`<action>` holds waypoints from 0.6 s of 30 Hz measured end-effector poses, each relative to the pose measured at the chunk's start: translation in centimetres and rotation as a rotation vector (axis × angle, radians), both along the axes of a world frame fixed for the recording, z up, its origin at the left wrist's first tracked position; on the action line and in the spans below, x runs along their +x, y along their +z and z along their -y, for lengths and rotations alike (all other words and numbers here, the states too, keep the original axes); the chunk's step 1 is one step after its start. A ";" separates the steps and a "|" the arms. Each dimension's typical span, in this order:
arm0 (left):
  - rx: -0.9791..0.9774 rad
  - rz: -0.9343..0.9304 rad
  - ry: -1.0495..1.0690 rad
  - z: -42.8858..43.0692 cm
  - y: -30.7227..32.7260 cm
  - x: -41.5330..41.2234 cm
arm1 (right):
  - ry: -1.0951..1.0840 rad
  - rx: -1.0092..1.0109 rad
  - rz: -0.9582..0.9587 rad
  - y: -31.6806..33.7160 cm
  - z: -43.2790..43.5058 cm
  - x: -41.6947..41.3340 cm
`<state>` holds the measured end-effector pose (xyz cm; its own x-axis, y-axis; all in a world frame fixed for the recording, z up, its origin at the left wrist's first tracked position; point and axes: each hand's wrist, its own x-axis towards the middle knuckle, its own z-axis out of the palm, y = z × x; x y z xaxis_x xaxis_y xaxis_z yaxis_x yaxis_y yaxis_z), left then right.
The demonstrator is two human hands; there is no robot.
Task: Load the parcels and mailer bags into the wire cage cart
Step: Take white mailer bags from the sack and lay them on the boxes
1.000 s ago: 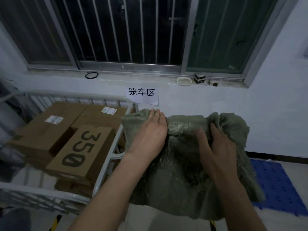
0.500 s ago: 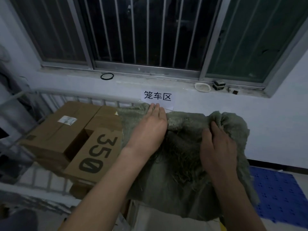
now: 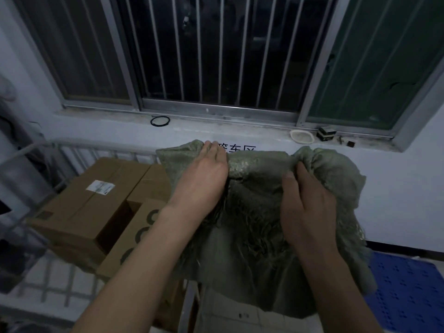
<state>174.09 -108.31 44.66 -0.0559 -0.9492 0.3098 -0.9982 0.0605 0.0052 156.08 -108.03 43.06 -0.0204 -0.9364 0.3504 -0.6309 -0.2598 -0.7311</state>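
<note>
The left hand [image 3: 201, 181] and right hand [image 3: 305, 207] hold the green sack [image 3: 252, 260] up by its top. Each grip is curled tight on it. The sack is just beside the boxes [image 3: 91, 207] in the cart [image 3: 101, 148].

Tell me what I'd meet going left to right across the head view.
In order: cardboard box with the white label → left hand → right hand → blue floor mat. The green woven sack that both hands hold spans them, so it has no single place.
</note>
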 end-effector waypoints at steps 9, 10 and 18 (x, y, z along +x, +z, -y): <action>0.076 -0.098 -0.071 2.1 -2.5 14.6 | -0.103 0.014 -0.026 -0.5 -0.5 14.4; 0.122 -0.099 -0.086 2.2 -2.6 16.6 | -0.124 0.016 -0.023 -0.4 -0.6 16.4; 0.175 -0.129 -0.139 1.4 -3.5 29.2 | -0.136 0.089 0.037 -0.6 -0.6 28.6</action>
<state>203.27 -109.69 41.20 -0.1605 -0.9748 0.1546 -0.9706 0.1844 0.1549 184.68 -107.45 42.49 -0.1610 -0.9512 0.2632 -0.6279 -0.1070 -0.7709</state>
